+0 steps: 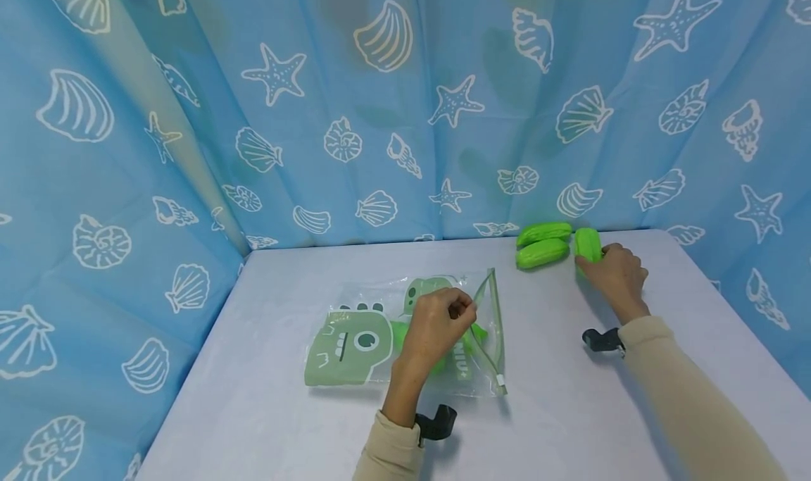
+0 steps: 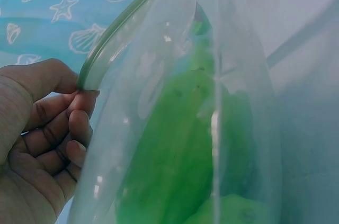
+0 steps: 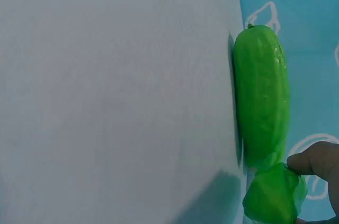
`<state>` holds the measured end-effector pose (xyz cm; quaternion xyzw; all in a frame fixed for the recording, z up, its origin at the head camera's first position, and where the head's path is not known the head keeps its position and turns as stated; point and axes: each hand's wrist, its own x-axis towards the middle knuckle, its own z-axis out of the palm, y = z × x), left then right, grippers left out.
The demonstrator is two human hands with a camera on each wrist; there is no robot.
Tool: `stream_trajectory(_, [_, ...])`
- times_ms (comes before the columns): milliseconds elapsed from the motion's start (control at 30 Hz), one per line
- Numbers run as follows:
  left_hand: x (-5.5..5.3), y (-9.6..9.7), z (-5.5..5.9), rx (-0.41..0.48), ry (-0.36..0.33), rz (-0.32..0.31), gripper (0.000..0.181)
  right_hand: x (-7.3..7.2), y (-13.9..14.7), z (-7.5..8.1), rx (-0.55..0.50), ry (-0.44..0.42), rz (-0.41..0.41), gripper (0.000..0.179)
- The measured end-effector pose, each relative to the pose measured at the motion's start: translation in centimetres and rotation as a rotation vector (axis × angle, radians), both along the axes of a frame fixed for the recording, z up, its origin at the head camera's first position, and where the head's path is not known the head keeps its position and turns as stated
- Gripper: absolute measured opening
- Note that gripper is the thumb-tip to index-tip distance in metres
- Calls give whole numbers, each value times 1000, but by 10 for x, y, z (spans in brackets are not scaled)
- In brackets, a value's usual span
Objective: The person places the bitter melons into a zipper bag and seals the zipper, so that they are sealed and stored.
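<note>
A clear zip bag with a green cartoon print lies on the table, its green-edged mouth facing right. My left hand pinches the bag's upper rim between thumb and finger, and the mouth gapes. Inside the bag, seen through the plastic in the left wrist view, are bright green cucumbers. At the back right, my right hand grips another green cucumber between thumb and fingers. Left of it lie two more cucumbers, one behind and one in front.
A white table carries everything. Blue curtains with white shells and starfish hang along its back and sides. Each wrist wears a black camera mount, one on the left and one on the right.
</note>
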<state>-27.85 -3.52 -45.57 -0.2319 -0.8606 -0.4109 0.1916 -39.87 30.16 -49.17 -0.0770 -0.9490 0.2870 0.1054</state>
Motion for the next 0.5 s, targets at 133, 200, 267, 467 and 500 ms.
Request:
stream_trajectory(133, [1,1,0,-4,-6,-3,8,9,7,0,21,21,11,66])
stream_trajectory(200, [0,1,-1,-7,-11,-1,8,13,10,-1,27,35,20,65])
stream_trajectory(267, [0,1,0,-14,-14,4,8,17,11,-2,35,50,33,65])
stream_trajectory(467, [2,2,1,-28,-18,7,8,33,11,-9,50,55,73,65])
stream_trajectory(500, [2,3,0,-30,-22,7,8,36,9,-10,49,53,77,65])
